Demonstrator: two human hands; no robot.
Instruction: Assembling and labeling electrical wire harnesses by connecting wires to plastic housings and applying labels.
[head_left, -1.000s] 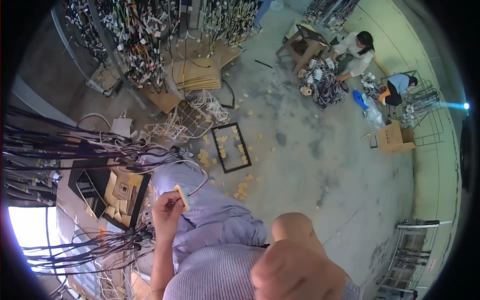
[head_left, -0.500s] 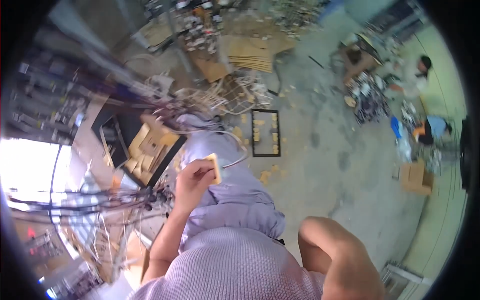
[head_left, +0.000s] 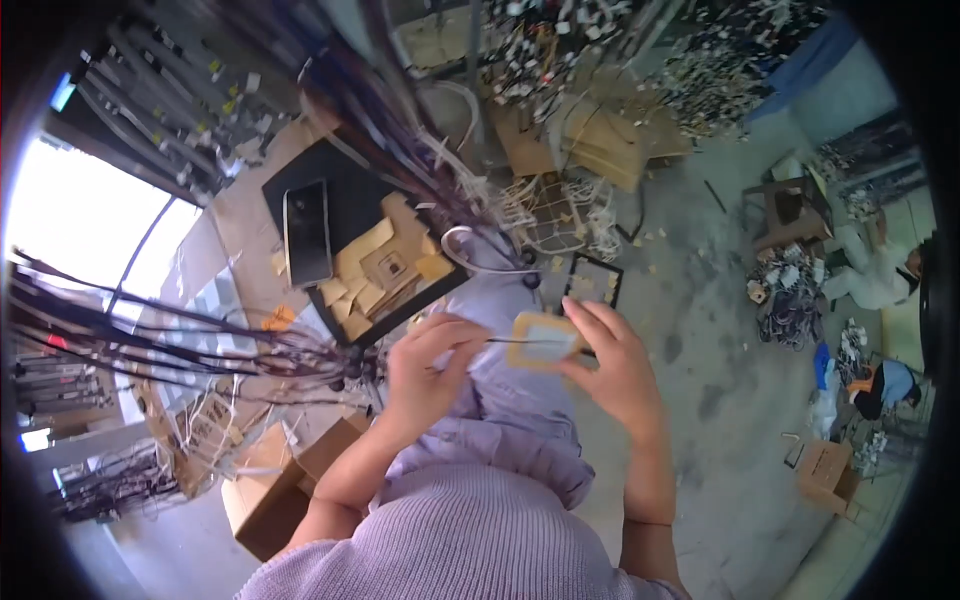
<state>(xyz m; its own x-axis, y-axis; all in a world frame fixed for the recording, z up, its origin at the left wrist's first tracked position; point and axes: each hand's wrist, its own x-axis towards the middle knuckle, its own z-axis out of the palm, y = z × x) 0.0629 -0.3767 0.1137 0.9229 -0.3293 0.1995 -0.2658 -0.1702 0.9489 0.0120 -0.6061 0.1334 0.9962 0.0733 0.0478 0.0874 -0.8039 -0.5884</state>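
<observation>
A small flat card (head_left: 522,350) with a yellow border and a pale centre is in front of me, over my lap. My right hand (head_left: 618,368) grips its right edge between thumb and fingers. My left hand (head_left: 428,372) is closed in a pinch on a thin dark cable (head_left: 503,341) that runs across to the card. Whether the cable is fixed to the card or only lies over it, I cannot tell.
On the left, a black tray (head_left: 322,318) holds yellow card pieces, and a phone (head_left: 307,235) lies on it. Dark cables (head_left: 200,335) cross beside it. A cardboard box (head_left: 262,490) stands at lower left. Two people sit by heaps at far right.
My right hand has come up from my side and now holds the card, which my left hand held before. My left hand has shifted to the cable. The view has turned leftward.
</observation>
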